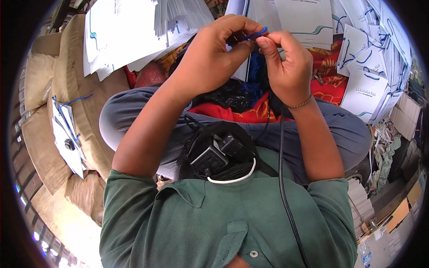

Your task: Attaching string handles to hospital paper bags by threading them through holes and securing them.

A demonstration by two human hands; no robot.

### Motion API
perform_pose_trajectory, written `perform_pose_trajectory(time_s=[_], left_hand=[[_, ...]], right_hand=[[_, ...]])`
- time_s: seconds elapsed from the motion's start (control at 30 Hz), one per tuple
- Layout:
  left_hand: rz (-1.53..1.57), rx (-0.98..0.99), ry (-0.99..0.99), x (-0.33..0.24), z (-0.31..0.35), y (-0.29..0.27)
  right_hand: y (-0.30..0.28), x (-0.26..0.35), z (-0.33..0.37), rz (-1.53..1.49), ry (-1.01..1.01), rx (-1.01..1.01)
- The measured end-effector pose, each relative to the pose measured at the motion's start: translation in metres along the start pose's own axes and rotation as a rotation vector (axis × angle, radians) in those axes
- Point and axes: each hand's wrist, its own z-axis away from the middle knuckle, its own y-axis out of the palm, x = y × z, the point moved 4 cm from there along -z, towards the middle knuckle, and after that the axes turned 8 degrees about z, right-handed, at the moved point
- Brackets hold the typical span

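Observation:
Both my hands are raised close together above my crossed legs. My left hand (223,51) pinches a short blue cord (257,34), which curves up between the hands. The thumb and forefinger of my right hand (288,62) close on the cord's other end. Below them a bundle of blue cords (256,73) hangs over dark crumpled plastic (223,97) on a red patterned cloth (203,109). White paper bags (308,18) lie just beyond my hands. Whether the cord is fastened to anything is hidden by my fingers.
A stack of flat white paper sheets (120,35) lies at the far left. Finished-looking paper bags with blue handles (366,89) are piled at the right. Brown cushions (40,89) stand at the left. A black cable (281,156) runs down from near my right hand, past a black pouch (214,154).

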Motion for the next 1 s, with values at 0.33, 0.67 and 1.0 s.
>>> perform_pose_trajectory(time_s=[0.33, 0.67, 1.0], left_hand=[[-0.198, 0.018, 0.012, 0.003, 0.0, -0.002], [-0.236, -0.052, -0.01, -0.001, 0.004, 0.008], [-0.118, -0.165, 0.054, 0.005, 0.005, 0.007]], right_hand=[[0.006, -0.009, -0.003, -0.517, 0.286, 0.014], [0.005, -0.021, 0.004, -0.535, 0.334, 0.174], [0.009, -0.022, 0.006, -0.455, 0.285, 0.102]])
